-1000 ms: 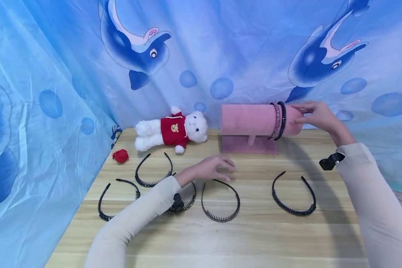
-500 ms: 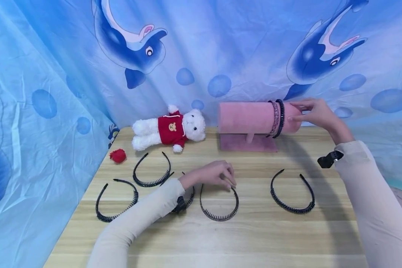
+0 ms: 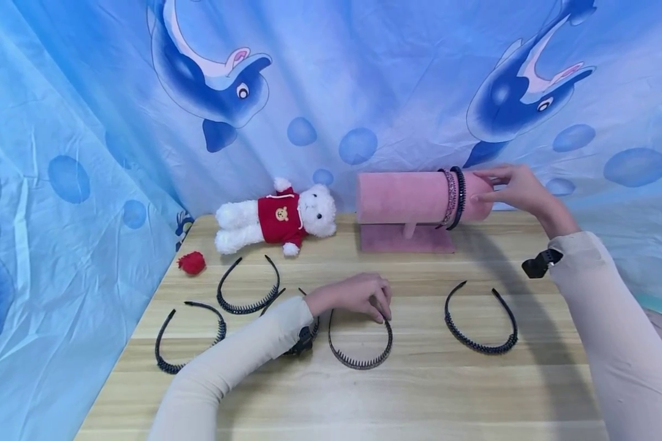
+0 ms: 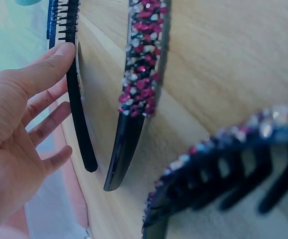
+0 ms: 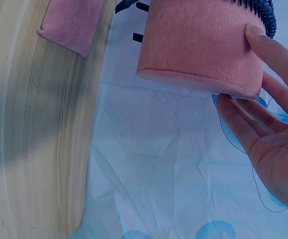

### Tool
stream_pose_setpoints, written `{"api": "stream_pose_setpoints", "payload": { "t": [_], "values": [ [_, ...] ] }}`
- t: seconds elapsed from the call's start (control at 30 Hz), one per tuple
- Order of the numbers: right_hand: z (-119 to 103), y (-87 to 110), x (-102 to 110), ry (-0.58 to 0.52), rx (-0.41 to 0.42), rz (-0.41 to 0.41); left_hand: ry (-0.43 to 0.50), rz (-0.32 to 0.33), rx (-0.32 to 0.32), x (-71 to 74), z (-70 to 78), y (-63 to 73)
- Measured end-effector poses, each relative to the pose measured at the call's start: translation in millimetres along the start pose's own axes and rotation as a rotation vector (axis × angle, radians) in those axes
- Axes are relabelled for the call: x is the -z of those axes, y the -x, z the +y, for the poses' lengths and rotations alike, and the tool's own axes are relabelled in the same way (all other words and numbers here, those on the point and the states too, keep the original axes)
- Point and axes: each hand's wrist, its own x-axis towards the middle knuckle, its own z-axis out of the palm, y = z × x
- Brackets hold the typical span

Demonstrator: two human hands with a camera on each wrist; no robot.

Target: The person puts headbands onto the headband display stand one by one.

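Observation:
My left hand [image 3: 361,297] pinches one end of a dark toothed headband [image 3: 360,365] lying mid-table. In the left wrist view the thumb presses that headband's black arm [image 4: 82,134], with the other fingers behind it. A band end with pink and white gems [image 4: 144,64] stands beside it. At the back right, my right hand [image 3: 515,187] holds the end of a pink plush roll stand [image 3: 403,196]. Its thumb lies on the roll [image 5: 198,50] and its fingers reach round the end face. A pink-gemmed headband [image 3: 448,199] and a black beaded headband [image 3: 460,199] sit on the roll.
Black headbands lie at the right [image 3: 482,348], the left [image 3: 168,367] and the back left [image 3: 243,308]; another [image 3: 309,343] is partly under my left forearm. A white teddy bear [image 3: 281,214] in red lies behind, near a red pompom-like ball [image 3: 192,263]. A blue dolphin curtain [image 3: 331,79] encloses the table.
My left hand has come down from above the middle headband onto its right arm end, and the fingers have closed there. The right hand stays at the roll's end.

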Motion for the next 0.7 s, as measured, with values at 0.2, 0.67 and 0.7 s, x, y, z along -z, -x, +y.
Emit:
{"api": "stream_pose_setpoints", "payload": {
  "t": [0.2, 0.67, 0.7],
  "values": [
    [0.8, 0.3, 0.1, 0.003, 0.004, 0.004, 0.008, -0.018, 0.024, 0.3, 2.9, -1.7],
    [-0.2, -0.9, -0.4, -0.015, 0.02, 0.001, 0.074, 0.019, 0.057, 3.3, 5.1, -2.7],
    [-0.8, -0.4, -0.5, -0.016, 0.022, 0.002, 0.09, 0.022, 0.061, 5.1, 5.1, -2.1]
  ]
}}
